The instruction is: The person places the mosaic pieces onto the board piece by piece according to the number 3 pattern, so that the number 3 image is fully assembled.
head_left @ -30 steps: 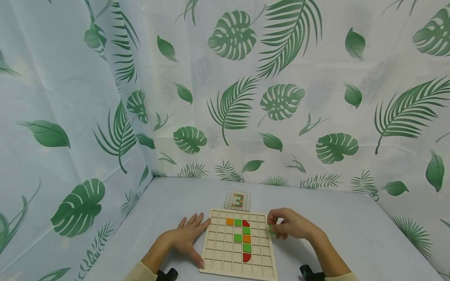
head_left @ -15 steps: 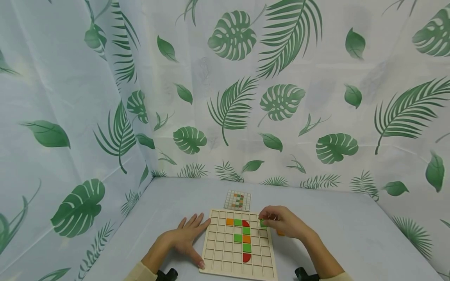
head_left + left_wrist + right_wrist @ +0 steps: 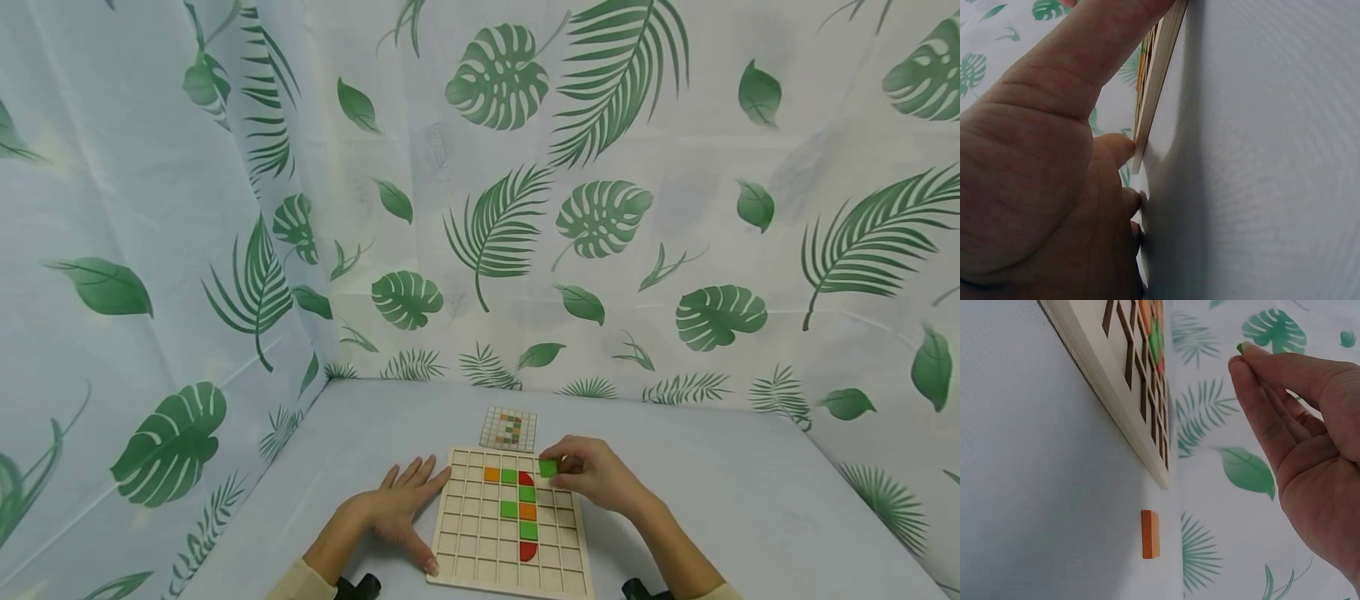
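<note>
My right hand point(image 3: 600, 477) pinches a small green square tile point(image 3: 549, 468) above the upper right part of the wooden grid board point(image 3: 468, 546). In the right wrist view only a sliver of that tile shows between the thumb and fingertips, raised off the board. Spread flat, my left hand point(image 3: 396, 510) rests at the board's left side, its thumb at the lower left corner and a finger at the upper left edge. Set in the board's cells are several green tiles point(image 3: 527, 494), orange square tiles point(image 3: 527, 512) and two red rounded tiles point(image 3: 528, 552).
Behind the board lies a small pattern card point(image 3: 507, 428) with a printed grid of coloured shapes. An orange block point(image 3: 1150, 534) is on the table by the board's right edge, hidden by my hand in the head view. Leaf-print curtains point(image 3: 502, 242) hang around the table.
My right hand has moved left with the green tile, from beside the board's right edge to above its upper right cells. The left hand and the board have stayed put.
</note>
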`<state>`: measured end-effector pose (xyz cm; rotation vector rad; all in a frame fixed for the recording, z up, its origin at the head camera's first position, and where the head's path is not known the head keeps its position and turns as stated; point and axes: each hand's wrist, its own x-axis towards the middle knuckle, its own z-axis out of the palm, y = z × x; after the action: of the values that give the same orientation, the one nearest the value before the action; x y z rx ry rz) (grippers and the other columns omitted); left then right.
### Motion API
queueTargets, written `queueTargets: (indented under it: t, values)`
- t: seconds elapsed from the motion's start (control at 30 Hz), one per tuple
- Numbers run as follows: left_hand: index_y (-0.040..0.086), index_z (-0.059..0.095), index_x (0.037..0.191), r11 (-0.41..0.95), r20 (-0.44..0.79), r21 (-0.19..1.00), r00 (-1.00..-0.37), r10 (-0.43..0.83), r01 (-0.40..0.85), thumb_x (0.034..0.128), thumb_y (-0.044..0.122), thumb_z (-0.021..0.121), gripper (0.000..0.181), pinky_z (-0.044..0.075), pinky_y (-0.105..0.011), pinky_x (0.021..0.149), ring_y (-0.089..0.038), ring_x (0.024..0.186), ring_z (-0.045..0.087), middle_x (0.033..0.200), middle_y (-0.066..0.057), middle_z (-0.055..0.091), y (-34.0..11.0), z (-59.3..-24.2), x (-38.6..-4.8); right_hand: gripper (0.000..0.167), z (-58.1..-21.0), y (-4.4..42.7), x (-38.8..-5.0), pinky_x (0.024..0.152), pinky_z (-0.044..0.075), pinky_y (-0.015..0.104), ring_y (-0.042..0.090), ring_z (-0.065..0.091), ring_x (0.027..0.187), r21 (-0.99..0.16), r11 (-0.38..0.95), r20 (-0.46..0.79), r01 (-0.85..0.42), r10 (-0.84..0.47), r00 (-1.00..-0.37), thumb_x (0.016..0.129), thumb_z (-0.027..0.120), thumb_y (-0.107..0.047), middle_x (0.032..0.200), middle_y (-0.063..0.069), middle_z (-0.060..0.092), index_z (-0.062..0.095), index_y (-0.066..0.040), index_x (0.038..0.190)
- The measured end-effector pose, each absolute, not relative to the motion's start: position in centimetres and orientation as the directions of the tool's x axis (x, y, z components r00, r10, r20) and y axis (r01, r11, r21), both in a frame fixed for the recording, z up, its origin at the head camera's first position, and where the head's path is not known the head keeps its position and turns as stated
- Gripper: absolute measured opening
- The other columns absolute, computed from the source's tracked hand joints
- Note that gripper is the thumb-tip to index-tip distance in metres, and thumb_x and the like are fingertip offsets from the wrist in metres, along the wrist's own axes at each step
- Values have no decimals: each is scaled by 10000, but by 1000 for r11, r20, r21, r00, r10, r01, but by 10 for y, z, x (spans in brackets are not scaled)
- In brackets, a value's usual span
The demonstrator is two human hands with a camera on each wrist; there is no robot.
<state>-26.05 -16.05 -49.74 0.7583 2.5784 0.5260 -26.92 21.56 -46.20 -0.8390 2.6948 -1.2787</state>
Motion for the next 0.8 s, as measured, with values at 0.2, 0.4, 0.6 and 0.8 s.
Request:
queueTargets:
  t: [0.2,0.4,0.6,0.8]
  values:
    - [260,135,1691,786,-268,446,-774,573,428,645,698,892,1364,-8,-667,1268,-390,1630,-8,1762,-151,30,-160,-498,-260,281,-462,209,-267,711,600,238,107,712,805,-732,511,193,-450,-478,-857,878,838,-119,1039,28,768,776,-78,1149]
    - [268,132,1691,786,-268,450,-776,571,424,641,700,893,1367,-10,-665,1269,-388,1630,-12,1763,-147,27,-161,-497,-260,271,-464,203,-266,678,590,252,97,681,759,-735,490,203,-469,-501,-841,885,847,-214,966,1,763,786,-94,1120]
    - [274,128,1692,787,-269,448,-775,572,425,640,704,891,1369,-14,-664,1269,-389,1630,-17,1764,-145,23,-161,-498,-260,247,-466,196,-265,654,567,254,66,648,717,-710,477,209,-518,-559,-802,869,861,-278,857,-75,729,792,-151,1069]
    - [279,125,1692,786,-267,446,-774,574,429,641,702,893,1369,-13,-665,1268,-390,1630,-17,1764,-145,21,-160,-499,-261,210,-468,189,-264,614,539,240,44,604,673,-712,468,177,-524,-603,-778,864,867,-268,796,-79,700,788,-162,1027]
